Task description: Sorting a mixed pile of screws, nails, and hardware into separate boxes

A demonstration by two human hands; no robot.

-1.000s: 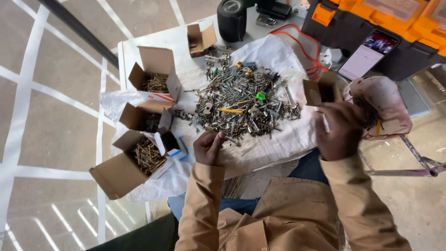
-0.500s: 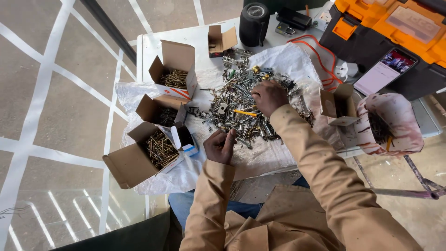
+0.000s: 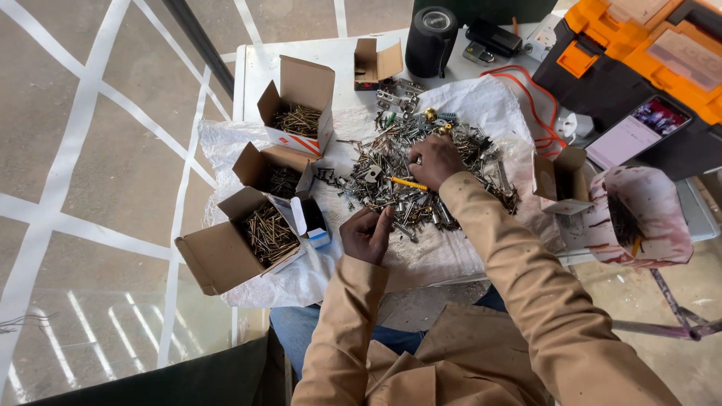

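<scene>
boxes (image 3: 259, 229) hold screws; right hand (image 3: 435, 159) fingers pinch in pile (image 3: 421, 173), left hand (image 3: 366, 234) fisted.

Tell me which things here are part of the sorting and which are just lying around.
In use: heap of mixed metal screws and fittings, three open cardboard boxes of screws, right hand, left hand.
Lying about: black cylinder, orange-and-black toolbox, smartphone.
</scene>
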